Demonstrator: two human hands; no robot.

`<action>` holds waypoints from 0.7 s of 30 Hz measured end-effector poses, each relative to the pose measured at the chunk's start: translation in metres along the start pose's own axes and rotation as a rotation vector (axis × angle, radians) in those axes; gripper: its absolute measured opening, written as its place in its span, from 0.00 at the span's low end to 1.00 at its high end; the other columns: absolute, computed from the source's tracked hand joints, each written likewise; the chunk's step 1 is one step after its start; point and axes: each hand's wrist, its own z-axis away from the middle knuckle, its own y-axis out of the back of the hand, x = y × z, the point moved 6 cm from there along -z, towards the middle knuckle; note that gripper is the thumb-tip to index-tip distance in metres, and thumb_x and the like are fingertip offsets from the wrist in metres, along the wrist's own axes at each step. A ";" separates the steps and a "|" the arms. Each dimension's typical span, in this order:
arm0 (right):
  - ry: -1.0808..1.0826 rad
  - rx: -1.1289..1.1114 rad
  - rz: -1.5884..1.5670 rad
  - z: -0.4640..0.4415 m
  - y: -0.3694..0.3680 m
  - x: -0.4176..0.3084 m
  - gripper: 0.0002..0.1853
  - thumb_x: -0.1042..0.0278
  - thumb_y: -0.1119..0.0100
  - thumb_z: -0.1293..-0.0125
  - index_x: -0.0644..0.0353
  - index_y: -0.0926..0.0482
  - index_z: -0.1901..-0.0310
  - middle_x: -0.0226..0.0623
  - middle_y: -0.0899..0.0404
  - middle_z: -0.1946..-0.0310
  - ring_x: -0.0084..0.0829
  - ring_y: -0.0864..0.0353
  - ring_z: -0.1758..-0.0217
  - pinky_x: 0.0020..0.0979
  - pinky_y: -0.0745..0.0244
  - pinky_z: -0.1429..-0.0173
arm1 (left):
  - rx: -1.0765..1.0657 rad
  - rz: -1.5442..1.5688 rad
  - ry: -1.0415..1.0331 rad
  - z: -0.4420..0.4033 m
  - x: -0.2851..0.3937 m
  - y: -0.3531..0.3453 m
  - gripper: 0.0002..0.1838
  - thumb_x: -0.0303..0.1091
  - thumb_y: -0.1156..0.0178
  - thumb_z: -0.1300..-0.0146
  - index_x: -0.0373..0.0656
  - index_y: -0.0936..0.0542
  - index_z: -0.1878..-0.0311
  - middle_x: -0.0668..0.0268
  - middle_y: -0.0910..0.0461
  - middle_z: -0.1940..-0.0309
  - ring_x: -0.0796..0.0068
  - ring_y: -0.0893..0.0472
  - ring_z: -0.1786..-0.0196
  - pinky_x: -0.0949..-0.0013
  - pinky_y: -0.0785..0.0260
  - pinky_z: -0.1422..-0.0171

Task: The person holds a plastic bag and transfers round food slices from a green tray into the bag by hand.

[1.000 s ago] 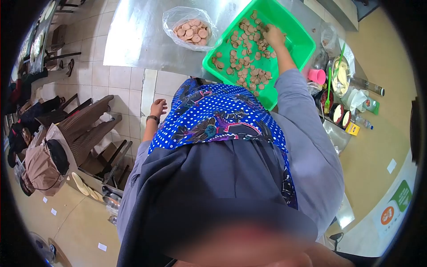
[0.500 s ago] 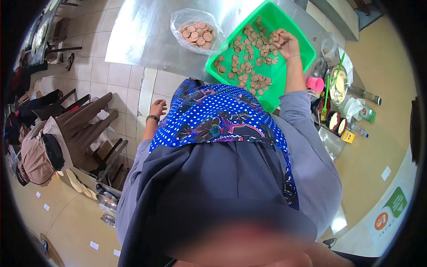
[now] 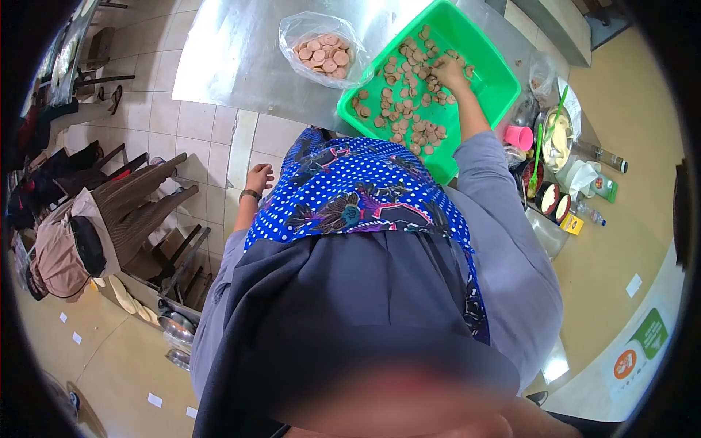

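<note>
Many small brown discs [image 3: 427,135] lie scattered in a green tray [image 3: 488,95] on the metal table. Over them, inside the tray, is my right hand [image 3: 450,72], its fingers pointing down among the discs; its fingertips are too small to make out, and so is anything between them. To the left of the tray stands an open clear plastic bag [image 3: 292,33] with larger pinkish discs [image 3: 323,55] in it. My left hand [image 3: 259,177] hangs beside the blue dotted apron [image 3: 307,171], fingers loosely bent and apart, holding nothing.
Right of the tray are a pink cup [image 3: 519,137], a bowl with a green utensil [image 3: 558,139], dark round containers and a bottle. The metal table [image 3: 226,66] extends left. Chairs [image 3: 139,212] and a bag stand at the left, and a person's foot shows there.
My right hand rose off the discs toward the tray's right side, then came back down and left among them. The left hand stayed by the apron. The view shifted slightly.
</note>
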 end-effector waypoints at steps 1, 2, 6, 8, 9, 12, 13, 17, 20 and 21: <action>-0.032 -0.105 -0.218 -0.005 -0.009 0.011 0.14 0.59 0.33 0.48 0.55 0.19 0.62 0.40 0.19 0.67 0.34 0.20 0.59 0.35 0.26 0.54 | 0.000 -0.007 0.012 0.000 -0.001 0.000 0.17 0.40 0.44 0.37 0.42 0.25 0.49 0.64 0.21 0.61 0.74 0.20 0.64 0.70 0.26 0.68; -0.030 -0.103 -0.217 -0.010 -0.010 0.020 0.14 0.59 0.33 0.48 0.55 0.19 0.62 0.40 0.19 0.67 0.34 0.20 0.59 0.35 0.26 0.54 | 0.001 -0.014 0.023 0.000 -0.002 0.000 0.17 0.40 0.44 0.37 0.42 0.25 0.49 0.64 0.21 0.61 0.74 0.20 0.64 0.70 0.26 0.68; -0.134 0.022 -0.421 0.007 0.018 0.019 0.16 0.55 0.29 0.49 0.60 0.21 0.70 0.31 0.23 0.77 0.25 0.26 0.73 0.28 0.28 0.66 | 0.003 -0.023 0.006 0.010 0.009 -0.002 0.16 0.40 0.44 0.37 0.42 0.24 0.49 0.64 0.20 0.61 0.74 0.20 0.64 0.70 0.26 0.68; -0.090 0.092 -0.359 0.024 0.048 -0.006 0.17 0.54 0.30 0.47 0.60 0.22 0.71 0.28 0.25 0.78 0.23 0.28 0.76 0.26 0.30 0.68 | 0.004 0.005 0.000 0.004 0.008 -0.003 0.16 0.40 0.45 0.37 0.42 0.24 0.49 0.65 0.20 0.61 0.74 0.20 0.64 0.70 0.26 0.67; -0.041 0.059 -0.511 0.026 0.053 -0.017 0.17 0.54 0.30 0.46 0.60 0.22 0.70 0.27 0.25 0.77 0.21 0.29 0.76 0.25 0.31 0.69 | 0.007 0.007 0.003 0.002 0.007 -0.003 0.16 0.40 0.45 0.37 0.42 0.24 0.49 0.65 0.20 0.61 0.74 0.20 0.64 0.70 0.26 0.67; 0.068 -0.204 -0.901 0.065 0.106 -0.102 0.15 0.57 0.33 0.42 0.61 0.23 0.68 0.23 0.25 0.75 0.16 0.30 0.74 0.22 0.34 0.71 | 0.003 0.030 0.013 -0.003 0.007 -0.003 0.16 0.40 0.44 0.37 0.42 0.25 0.49 0.65 0.20 0.61 0.74 0.20 0.64 0.70 0.26 0.68; 0.236 -0.206 -0.911 0.085 0.131 -0.142 0.14 0.58 0.34 0.41 0.61 0.23 0.68 0.22 0.25 0.74 0.15 0.30 0.73 0.22 0.34 0.71 | -0.001 0.026 0.023 -0.004 0.006 -0.004 0.16 0.40 0.44 0.37 0.42 0.25 0.49 0.65 0.20 0.61 0.74 0.20 0.64 0.70 0.26 0.68; 0.698 -0.191 -0.697 0.122 0.166 -0.254 0.10 0.63 0.35 0.42 0.60 0.23 0.67 0.26 0.25 0.74 0.20 0.27 0.70 0.24 0.32 0.67 | -0.026 0.007 0.026 -0.009 0.008 -0.006 0.16 0.40 0.43 0.37 0.43 0.25 0.49 0.65 0.20 0.61 0.74 0.20 0.64 0.69 0.26 0.69; 0.980 0.080 -0.252 0.140 0.161 -0.316 0.08 0.69 0.37 0.47 0.58 0.22 0.65 0.33 0.23 0.69 0.35 0.21 0.63 0.34 0.27 0.62 | -0.038 -0.020 0.009 -0.010 0.018 -0.009 0.17 0.40 0.43 0.37 0.43 0.25 0.49 0.64 0.20 0.60 0.73 0.20 0.63 0.69 0.26 0.69; 0.974 0.081 -0.252 0.136 0.149 -0.325 0.08 0.69 0.37 0.47 0.58 0.22 0.65 0.33 0.23 0.69 0.35 0.21 0.63 0.34 0.27 0.62 | -0.043 -0.012 0.009 -0.011 0.020 -0.010 0.17 0.41 0.43 0.37 0.43 0.25 0.49 0.64 0.21 0.60 0.73 0.20 0.63 0.69 0.26 0.68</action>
